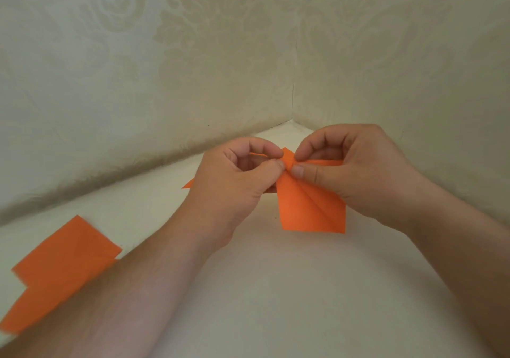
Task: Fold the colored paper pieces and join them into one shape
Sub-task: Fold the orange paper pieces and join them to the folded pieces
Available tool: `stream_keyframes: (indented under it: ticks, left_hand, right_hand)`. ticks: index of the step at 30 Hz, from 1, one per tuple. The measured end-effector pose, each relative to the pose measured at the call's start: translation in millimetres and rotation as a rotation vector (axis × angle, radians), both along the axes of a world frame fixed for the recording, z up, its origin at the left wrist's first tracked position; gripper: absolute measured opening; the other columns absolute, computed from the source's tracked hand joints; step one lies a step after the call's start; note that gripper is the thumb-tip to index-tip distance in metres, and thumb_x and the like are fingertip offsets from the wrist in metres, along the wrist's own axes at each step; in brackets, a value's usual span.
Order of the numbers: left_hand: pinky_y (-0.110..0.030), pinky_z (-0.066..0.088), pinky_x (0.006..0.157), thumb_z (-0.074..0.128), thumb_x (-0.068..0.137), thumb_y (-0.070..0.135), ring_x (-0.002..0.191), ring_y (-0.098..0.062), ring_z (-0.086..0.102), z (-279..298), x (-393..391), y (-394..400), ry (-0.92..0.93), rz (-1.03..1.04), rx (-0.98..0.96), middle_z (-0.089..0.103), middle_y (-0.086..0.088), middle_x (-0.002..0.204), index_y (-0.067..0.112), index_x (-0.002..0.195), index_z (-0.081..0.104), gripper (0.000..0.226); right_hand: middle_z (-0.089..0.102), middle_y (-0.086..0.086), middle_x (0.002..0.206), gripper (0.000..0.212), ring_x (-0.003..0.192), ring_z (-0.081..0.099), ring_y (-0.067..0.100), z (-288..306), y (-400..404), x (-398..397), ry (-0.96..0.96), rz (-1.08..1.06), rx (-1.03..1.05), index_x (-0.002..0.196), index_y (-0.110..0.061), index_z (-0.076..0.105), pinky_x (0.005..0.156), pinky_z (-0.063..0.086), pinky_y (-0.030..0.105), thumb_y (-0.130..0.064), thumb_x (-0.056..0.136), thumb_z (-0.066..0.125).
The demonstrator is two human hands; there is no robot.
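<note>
Left hand, right hand pinch folded orange paper, fingers curled.

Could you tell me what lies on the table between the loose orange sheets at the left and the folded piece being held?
In the head view, only the left forearm crosses that stretch; otherwise the white table is bare between the loose sheets and the folded piece.

Two hands are in shot, the left hand and the right hand, and both pinch one folded orange paper piece between them. Down at the left edge of the white counter lie what look like two more orange paper sheets, overlapping, though the blur makes that count unsure. One small orange tip pokes out behind the left hand, and whether it is a separate piece cannot be told.
</note>
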State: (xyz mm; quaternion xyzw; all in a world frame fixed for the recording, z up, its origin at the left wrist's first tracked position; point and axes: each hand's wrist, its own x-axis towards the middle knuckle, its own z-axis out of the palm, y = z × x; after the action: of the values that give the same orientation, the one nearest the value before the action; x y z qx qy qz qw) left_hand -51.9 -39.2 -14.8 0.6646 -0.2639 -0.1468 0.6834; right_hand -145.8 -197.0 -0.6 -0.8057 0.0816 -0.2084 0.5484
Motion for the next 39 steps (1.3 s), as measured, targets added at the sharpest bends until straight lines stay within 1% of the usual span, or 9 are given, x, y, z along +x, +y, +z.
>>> stream_keyframes:
  ticks: [4, 7, 10, 17, 23, 26, 29, 33, 39]
  left_hand:
    - [-0.048, 0.062, 0.087, 0.079, 0.083, 0.007, 0.074, -0.017, 0.071, -1.8, 0.7, 0.8, -0.079, -0.021, 0.034, 0.074, -0.005, 0.078, 0.024, 0.084, 0.078, 0.017]
    - [-0.039, 0.063, 0.079, 0.076, 0.087, 0.0, 0.073, -0.015, 0.072, -2.0, 1.7, 1.0, -0.046, -0.027, 0.021, 0.076, -0.006, 0.078, 0.02, 0.086, 0.077, 0.02]
    - [-0.028, 0.061, 0.071, 0.075, 0.087, -0.003, 0.072, -0.015, 0.072, 0.6, 0.8, 1.1, 0.011, -0.032, 0.001, 0.077, -0.009, 0.078, 0.014, 0.088, 0.075, 0.016]
    - [-0.026, 0.058, 0.066, 0.073, 0.088, -0.004, 0.068, -0.017, 0.072, 3.1, 0.5, 0.1, 0.141, -0.041, -0.03, 0.074, -0.011, 0.074, 0.008, 0.094, 0.071, 0.014]
    - [-0.03, 0.058, 0.07, 0.073, 0.086, -0.005, 0.068, -0.019, 0.07, 3.2, 2.1, 1.6, 0.113, -0.08, 0.009, 0.067, -0.009, 0.068, 0.014, 0.099, 0.071, 0.023]
    - [-0.041, 0.061, 0.084, 0.077, 0.085, -0.002, 0.068, -0.018, 0.068, 2.3, 2.5, 2.1, 0.019, -0.084, 0.049, 0.066, -0.005, 0.064, 0.017, 0.104, 0.07, 0.028]
    - [-0.045, 0.058, 0.093, 0.077, 0.085, -0.002, 0.068, -0.016, 0.068, 2.2, 2.1, 1.7, -0.008, -0.085, 0.067, 0.069, 0.001, 0.063, 0.018, 0.11, 0.065, 0.034]
    - [-0.046, 0.056, 0.095, 0.077, 0.084, -0.002, 0.071, -0.016, 0.07, 2.3, 2.7, 1.9, 0.0, -0.084, 0.064, 0.073, -0.002, 0.069, 0.019, 0.114, 0.062, 0.039]
    - [-0.041, 0.062, 0.087, 0.075, 0.087, -0.002, 0.075, -0.021, 0.074, 0.9, 3.1, 1.3, 0.073, -0.12, 0.018, 0.075, -0.009, 0.075, 0.017, 0.116, 0.063, 0.037]
  right_hand:
    - [0.078, 0.005, 0.082, 0.013, 0.08, 0.077, 0.018, -1.2, 0.1, 1.0, -0.006, -0.01, 0.038, 0.083, -0.017, 0.077, 0.076, 0.062, 0.037, -0.011, 0.077, 0.086]
    - [0.078, 0.008, 0.083, 0.013, 0.078, 0.075, 0.019, -1.1, 0.3, 0.5, -0.004, 0.005, 0.047, 0.083, -0.017, 0.076, 0.077, 0.06, 0.042, -0.007, 0.082, 0.082]
    - [0.076, 0.013, 0.083, 0.018, 0.073, 0.068, 0.016, -0.9, -0.6, 0.2, -0.025, 0.036, 0.047, 0.081, -0.018, 0.072, 0.069, 0.051, 0.037, -0.001, 0.087, 0.076]
    - [0.072, 0.002, 0.073, 0.018, 0.065, 0.062, 0.007, -0.2, 0.4, -1.3, -0.07, 0.035, -0.042, 0.083, -0.016, 0.067, 0.059, 0.05, 0.021, 0.0, 0.087, 0.075]
    - [0.075, -0.001, 0.075, 0.02, 0.066, 0.066, 0.007, 1.1, 1.3, -2.2, 0.003, 0.013, -0.074, 0.091, -0.024, 0.075, 0.061, 0.053, 0.025, -0.005, 0.088, 0.071]
    - [0.075, -0.001, 0.075, 0.013, 0.065, 0.063, 0.005, 1.1, 2.6, -1.9, 0.037, 0.003, -0.083, 0.084, -0.024, 0.079, 0.059, 0.048, 0.021, -0.014, 0.085, 0.071]
    - [0.075, 0.003, 0.076, 0.01, 0.065, 0.059, 0.009, 0.0, 2.2, -1.0, 0.067, 0.013, -0.109, 0.079, -0.026, 0.08, 0.06, 0.046, 0.026, -0.024, 0.085, 0.073]
    - [0.075, 0.003, 0.075, 0.013, 0.065, 0.06, 0.01, -1.2, 0.0, -0.9, 0.073, 0.02, -0.118, 0.079, -0.027, 0.08, 0.062, 0.047, 0.032, -0.024, 0.089, 0.074]
    - [0.073, -0.001, 0.069, 0.013, 0.059, 0.057, 0.003, -3.0, -1.7, 0.2, 0.04, 0.001, -0.14, 0.074, -0.019, 0.078, 0.056, 0.046, 0.018, -0.018, 0.087, 0.076]
